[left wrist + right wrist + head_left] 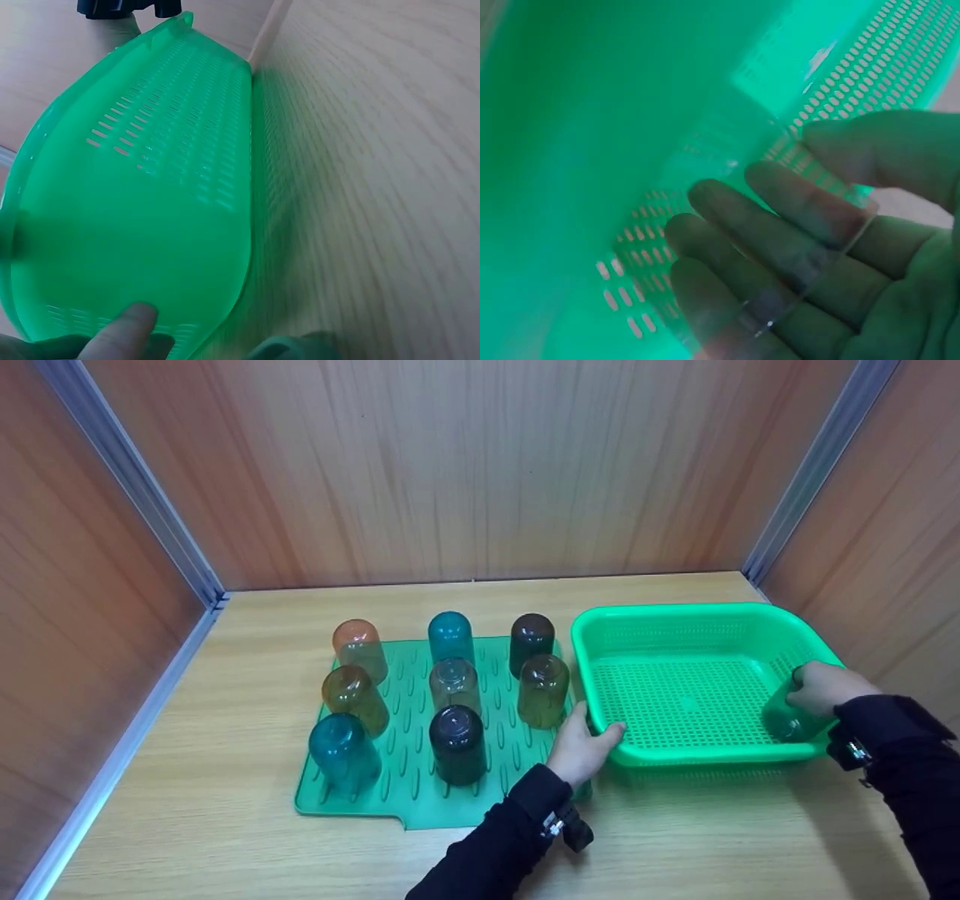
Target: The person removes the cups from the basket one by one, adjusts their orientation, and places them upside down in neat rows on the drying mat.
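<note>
In the head view my left hand [581, 750] grips the near left corner of a green plastic basket [682, 610], thumb at the rim. The left wrist view shows a finger [127, 330] against the basket's outer wall [135, 240]. At the basket's right end, my right hand [829, 688] holds a see-through cup [791, 720] that lies tilted inside. It looks green against the basket. In the right wrist view the thumb [885, 154] is on one side of the clear cup [727, 142], and the fingers show through or behind it.
Left of the basket lies a green drying mat [450, 812] with raised ridges. Several coloured cups stand upside down on it, among them a blue cup [345, 754], a dark cup [457, 746] and an orange cup [358, 649]. Wood-look panels [480, 472] enclose the table.
</note>
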Tool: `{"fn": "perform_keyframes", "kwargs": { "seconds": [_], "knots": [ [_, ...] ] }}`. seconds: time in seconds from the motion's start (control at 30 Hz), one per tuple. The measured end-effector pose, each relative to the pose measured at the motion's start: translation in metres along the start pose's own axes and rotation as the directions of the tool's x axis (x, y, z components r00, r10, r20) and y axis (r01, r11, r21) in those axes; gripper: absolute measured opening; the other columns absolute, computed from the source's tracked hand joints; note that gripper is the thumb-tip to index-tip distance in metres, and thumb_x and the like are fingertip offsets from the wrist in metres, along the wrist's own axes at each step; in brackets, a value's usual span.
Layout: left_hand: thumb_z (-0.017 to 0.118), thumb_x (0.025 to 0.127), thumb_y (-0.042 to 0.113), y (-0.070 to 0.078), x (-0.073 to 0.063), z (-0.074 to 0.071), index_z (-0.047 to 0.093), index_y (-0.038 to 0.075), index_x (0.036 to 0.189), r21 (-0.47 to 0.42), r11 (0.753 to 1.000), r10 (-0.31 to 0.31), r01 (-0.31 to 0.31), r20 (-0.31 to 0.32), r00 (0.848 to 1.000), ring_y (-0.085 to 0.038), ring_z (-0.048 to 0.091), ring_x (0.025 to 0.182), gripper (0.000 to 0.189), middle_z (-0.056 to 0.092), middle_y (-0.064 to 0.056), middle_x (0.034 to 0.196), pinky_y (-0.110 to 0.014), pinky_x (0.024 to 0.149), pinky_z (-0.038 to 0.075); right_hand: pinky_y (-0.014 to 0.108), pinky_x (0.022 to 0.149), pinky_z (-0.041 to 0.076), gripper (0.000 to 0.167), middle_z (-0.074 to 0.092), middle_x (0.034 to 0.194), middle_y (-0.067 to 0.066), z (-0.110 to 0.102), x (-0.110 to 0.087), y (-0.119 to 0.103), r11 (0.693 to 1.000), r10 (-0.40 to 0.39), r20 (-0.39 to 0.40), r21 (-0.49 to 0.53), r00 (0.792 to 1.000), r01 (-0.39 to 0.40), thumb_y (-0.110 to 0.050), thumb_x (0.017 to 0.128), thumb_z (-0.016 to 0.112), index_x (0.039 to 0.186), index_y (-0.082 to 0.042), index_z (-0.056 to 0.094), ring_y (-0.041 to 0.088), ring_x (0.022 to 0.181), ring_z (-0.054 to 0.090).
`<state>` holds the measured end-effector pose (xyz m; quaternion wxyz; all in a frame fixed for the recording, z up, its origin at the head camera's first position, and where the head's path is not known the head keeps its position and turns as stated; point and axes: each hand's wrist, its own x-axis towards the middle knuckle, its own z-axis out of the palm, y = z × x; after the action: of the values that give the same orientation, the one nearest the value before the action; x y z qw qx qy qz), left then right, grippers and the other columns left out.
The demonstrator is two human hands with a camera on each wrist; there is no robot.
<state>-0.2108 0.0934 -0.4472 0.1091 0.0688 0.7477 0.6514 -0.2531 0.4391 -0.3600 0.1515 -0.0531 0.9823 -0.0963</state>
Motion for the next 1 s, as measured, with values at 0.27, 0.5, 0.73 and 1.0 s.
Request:
{"fn": "perform_keyframes", "kwargs": {
  "seconds": [0.27,0.5,0.73,1.0],
  "knots": [
    [0.063,0.095,0.028,-0.001,0.0,0.002,0.051,0.01,0.128,0.007,1.0,0.016,-0.016,-0.002,1.0,-0.011,0.058,0.095,0.039,0.064,-0.002,0.109,-0.028,0.087,0.048,0.029,0.059,0.037,0.02,0.066,0.076,0.006,-0.001,-0.004,-0.014,0.997,-0.062,0.041,0.058,0.997,0.059,-0.01,0.096,0.048,0.082,-0.001,0.059,0.015,0.067,0.054],
    [0.064,0.095,0.027,-0.001,0.0,0.001,0.051,0.011,0.127,-0.006,1.0,-0.005,0.005,-0.006,1.0,-0.009,0.058,0.092,0.038,0.064,-0.001,0.108,-0.028,0.086,0.048,0.03,0.062,0.039,0.02,0.071,0.078,0.004,-0.01,-0.01,-0.041,0.986,-0.126,-0.018,0.11,0.992,0.127,-0.012,0.1,0.048,0.091,0.002,0.058,0.019,0.071,0.066],
    [0.063,0.096,0.027,-0.001,0.0,0.002,0.05,0.01,0.129,-0.022,1.0,-0.004,0.004,-0.01,1.0,-0.009,0.059,0.094,0.039,0.064,-0.002,0.109,-0.029,0.088,0.048,0.026,0.058,0.037,0.023,0.07,0.084,0.008,-0.012,-0.015,-0.083,0.967,-0.185,-0.18,0.142,0.966,0.212,-0.017,0.104,0.047,0.094,0.001,0.058,0.015,0.071,0.061],
    [0.062,0.096,0.026,-0.003,-0.002,0.003,0.051,0.007,0.126,-0.009,1.0,0.023,-0.024,-0.026,0.999,-0.009,0.057,0.092,0.037,0.063,-0.002,0.104,-0.028,0.086,0.047,0.019,0.07,0.048,0.027,0.072,0.088,0.009,-0.001,-0.024,-0.134,0.856,-0.28,-0.352,0.329,0.893,0.399,-0.022,0.105,0.045,0.098,0.0,0.06,0.015,0.084,0.071]
  ]
}}
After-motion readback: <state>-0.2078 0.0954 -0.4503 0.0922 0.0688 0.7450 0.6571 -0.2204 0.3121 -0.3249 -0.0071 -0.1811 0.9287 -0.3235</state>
